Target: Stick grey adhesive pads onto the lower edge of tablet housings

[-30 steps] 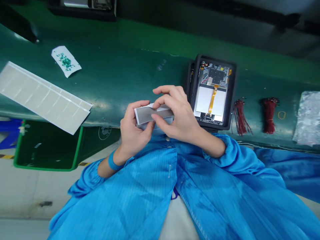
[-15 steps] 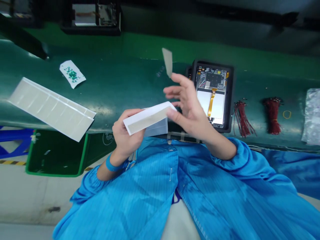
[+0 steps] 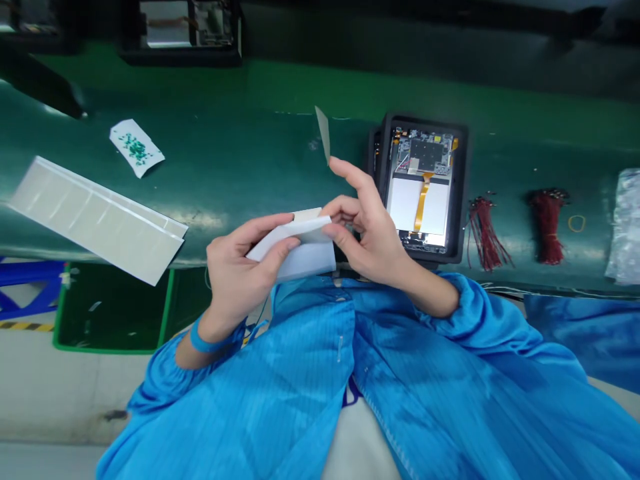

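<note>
A folded white backing sheet (image 3: 306,259) is held in front of my body. My left hand (image 3: 245,267) grips its left end between thumb and fingers. My right hand (image 3: 370,230) pinches the sheet's right edge with thumb and a finger. A thin beige strip (image 3: 323,133) stands up from the tip of the right index finger, seeming stuck there. Part of another pale strip (image 3: 307,214) shows at the sheet's upper edge. Right of the right hand, an opened tablet-like device (image 3: 425,193) lies in a black tray, its circuit board and white battery packs exposed.
A beige label sheet (image 3: 100,217) and a paper with green bits (image 3: 137,148) lie on the left. Red wire bundles (image 3: 549,227), a yellow rubber band (image 3: 577,223) and bubble wrap (image 3: 625,230) are at right. A green bin (image 3: 113,348) stands below the bench edge.
The backing sheet has been bent over, and my left thumb now presses on its front. My right hand has moved slightly left and closed on the sheet's edge, the beige strip still on its index finger.
</note>
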Motion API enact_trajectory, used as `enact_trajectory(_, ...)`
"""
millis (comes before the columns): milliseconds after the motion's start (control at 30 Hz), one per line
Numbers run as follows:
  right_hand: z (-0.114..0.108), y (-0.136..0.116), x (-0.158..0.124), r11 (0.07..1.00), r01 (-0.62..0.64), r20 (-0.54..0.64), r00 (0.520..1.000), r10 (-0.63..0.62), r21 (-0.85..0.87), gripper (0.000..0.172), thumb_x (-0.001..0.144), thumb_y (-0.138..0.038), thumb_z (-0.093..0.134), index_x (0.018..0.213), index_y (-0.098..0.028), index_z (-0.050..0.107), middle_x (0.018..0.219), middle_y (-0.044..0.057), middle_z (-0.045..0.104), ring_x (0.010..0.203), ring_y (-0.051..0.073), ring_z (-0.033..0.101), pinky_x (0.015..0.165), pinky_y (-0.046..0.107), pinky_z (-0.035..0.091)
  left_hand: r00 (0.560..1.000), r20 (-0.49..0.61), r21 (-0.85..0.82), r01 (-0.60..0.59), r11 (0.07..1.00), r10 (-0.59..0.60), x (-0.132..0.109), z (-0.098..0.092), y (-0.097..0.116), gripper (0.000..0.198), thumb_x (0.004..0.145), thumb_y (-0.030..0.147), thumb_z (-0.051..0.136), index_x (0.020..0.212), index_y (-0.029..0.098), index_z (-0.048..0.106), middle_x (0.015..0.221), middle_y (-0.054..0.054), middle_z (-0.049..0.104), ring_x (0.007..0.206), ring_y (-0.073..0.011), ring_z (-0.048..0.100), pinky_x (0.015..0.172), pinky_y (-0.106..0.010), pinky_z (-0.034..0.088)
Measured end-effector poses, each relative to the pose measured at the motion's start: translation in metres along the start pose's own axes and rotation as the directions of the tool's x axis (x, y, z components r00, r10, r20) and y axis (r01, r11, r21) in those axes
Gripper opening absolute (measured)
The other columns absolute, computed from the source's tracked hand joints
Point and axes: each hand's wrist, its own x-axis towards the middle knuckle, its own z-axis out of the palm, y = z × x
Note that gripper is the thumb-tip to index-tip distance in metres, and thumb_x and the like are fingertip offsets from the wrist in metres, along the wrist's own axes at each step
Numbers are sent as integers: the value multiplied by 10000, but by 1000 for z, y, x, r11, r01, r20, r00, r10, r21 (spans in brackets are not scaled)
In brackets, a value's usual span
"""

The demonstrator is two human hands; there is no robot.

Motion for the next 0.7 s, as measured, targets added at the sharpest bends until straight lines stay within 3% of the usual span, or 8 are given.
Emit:
enact_trajectory(133, -5, -2, -1, 999, 33, 34, 999, -32, -23, 654, 1099, -324, 542, 1710, -264, 318, 1083, 25, 708, 858, 147, 652, 767, 292, 606, 999, 26, -50, 43, 998, -42, 4, -2, -1, 228, 884, 335, 934, 1104, 300, 883, 1062, -18, 839, 937, -232, 783, 803, -327, 650)
enact_trajectory(333, -3, -3, 0, 991, -103, 20, 994, 105, -81, 534, 1164, -439, 423, 1664, -256, 394, 872, -9, 669, 730, 166, 644, 759, 343, 615, 994, 70, -39, 82, 996, -79, 5, -4, 6, 171, 940, 458, 884, 1011, 302, 888, 925, -6, 835, 785, -206, 749, 672, -332, 612)
enact_trajectory(533, -8, 1, 4, 992, 20, -12, 1000, -21, -122, 593, 1113, -368, 496, 1675, -258, 342, 1266, 88, 719, 977, 190, 696, 829, 348, 642, 999, 36, 30, -11, 999, 10, 6, -1, 1, 156, 950, 465, 860, 932, 311, 876, 742, 23, 775, 589, -151, 633, 519, -286, 458)
enact_trajectory(700, -12, -7, 5, 942, 115, 12, 993, -117, -316, 492, 1134, -309, 441, 1624, -267, 438, 1221, 81, 729, 972, 187, 686, 836, 357, 624, 996, 90, 16, -5, 1000, 3, 9, -5, -1, 150, 961, 446, 844, 962, 301, 885, 832, 9, 809, 684, -178, 694, 578, -282, 508)
